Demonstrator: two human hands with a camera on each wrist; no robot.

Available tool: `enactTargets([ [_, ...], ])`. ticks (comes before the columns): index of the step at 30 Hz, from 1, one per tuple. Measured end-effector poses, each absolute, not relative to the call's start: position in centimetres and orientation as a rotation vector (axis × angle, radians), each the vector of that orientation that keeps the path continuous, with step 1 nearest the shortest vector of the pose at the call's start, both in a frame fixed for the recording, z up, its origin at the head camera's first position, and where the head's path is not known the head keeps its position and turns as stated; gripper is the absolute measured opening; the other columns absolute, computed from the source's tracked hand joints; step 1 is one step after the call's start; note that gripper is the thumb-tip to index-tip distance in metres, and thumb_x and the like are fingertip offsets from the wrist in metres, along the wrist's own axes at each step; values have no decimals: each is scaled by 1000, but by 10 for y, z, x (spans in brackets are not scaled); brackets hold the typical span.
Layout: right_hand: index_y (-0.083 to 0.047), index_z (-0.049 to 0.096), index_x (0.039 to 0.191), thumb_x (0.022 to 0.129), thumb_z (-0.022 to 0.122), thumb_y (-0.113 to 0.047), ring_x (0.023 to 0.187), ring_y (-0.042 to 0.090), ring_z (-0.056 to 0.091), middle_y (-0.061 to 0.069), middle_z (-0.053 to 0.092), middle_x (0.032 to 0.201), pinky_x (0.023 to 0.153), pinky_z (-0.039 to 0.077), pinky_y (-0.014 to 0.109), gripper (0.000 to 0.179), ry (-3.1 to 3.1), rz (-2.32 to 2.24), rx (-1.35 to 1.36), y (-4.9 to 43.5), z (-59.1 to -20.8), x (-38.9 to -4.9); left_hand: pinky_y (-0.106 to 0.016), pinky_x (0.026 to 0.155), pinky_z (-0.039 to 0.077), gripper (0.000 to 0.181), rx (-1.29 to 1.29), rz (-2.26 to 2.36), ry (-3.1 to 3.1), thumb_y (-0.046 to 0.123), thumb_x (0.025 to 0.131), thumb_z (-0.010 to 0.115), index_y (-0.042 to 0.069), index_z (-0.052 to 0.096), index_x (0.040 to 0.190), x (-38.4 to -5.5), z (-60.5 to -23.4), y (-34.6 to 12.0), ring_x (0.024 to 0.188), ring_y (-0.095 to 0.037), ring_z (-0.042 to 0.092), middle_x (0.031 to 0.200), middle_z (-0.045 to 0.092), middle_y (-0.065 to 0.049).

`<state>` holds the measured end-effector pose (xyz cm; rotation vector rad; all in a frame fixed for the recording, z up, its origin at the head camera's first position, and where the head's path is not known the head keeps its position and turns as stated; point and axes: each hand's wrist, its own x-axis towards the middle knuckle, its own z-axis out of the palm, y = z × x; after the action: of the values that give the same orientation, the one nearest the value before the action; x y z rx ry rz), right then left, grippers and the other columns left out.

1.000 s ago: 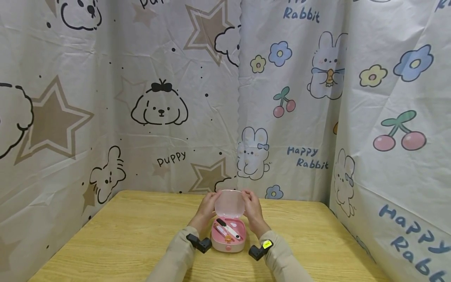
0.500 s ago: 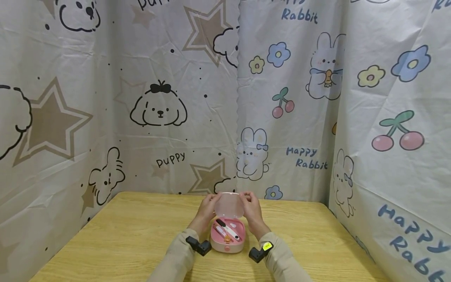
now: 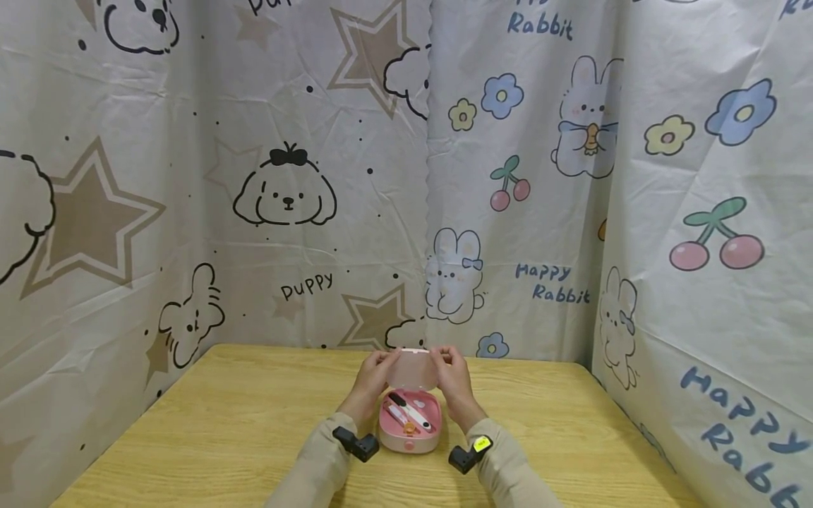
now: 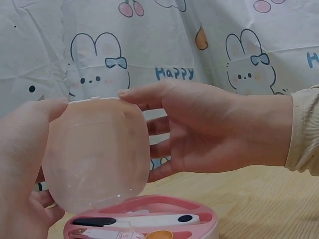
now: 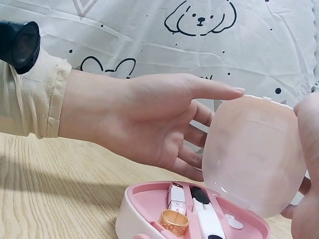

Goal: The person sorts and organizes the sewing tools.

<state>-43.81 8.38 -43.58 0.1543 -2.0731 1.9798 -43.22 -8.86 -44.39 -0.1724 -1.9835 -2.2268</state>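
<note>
A small pink and white box (image 3: 409, 443) stands on the table with its translucent lid (image 3: 411, 372) raised at the back. My left hand (image 3: 368, 382) holds the lid's left side, thumb at the top edge and fingers behind. On the opposite side my right hand (image 3: 456, 381) grips it the same way, thumb tip on the upper rim. Inside the pink tray lie a white tool with black ends (image 5: 208, 221), a rolled measuring tape (image 5: 177, 197) and a gold ring-like thimble (image 5: 174, 222). A small white piece (image 5: 234, 222) sits beside the tool.
The light wood table (image 3: 254, 430) runs up to printed curtains (image 3: 292, 261) at the back and both sides. A dark wrist camera (image 3: 357, 444) sits on the left sleeve, another camera (image 3: 468, 455) on the right one.
The lid has tilted slightly toward the box, its top edge coming lower and nearer. Both hands have stayed on its sides, shifting only a little. The box and its contents look unmoved.
</note>
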Motion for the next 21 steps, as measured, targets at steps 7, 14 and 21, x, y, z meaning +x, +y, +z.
enactTargets([
  [7,1,62,112,107,60,-30,112,40,57,19,57,114,91,53,57,31,-2057,2013,222,88,-438,-438,-58,104,42,42,-185,-2204,-1987,37,103,64,-3,59,113,-431,-446,-89,116,-38,58,122,61,-22],
  [14,8,63,121,107,58,-33,120,40,58,23,60,126,103,43,62,44,-2106,2094,286,95,-441,-437,-66,107,34,40,-232,-2186,-2051,36,105,61,-2,59,117,-430,-449,-93,124,-40,52,127,59,-20],
  [21,10,58,131,108,54,-36,120,47,58,26,58,131,103,40,66,52,-2195,2130,358,102,-443,-433,-63,96,41,43,-273,-2166,-2154,39,104,60,-1,59,117,-428,-451,-101,116,-45,58,121,61,-21],
])
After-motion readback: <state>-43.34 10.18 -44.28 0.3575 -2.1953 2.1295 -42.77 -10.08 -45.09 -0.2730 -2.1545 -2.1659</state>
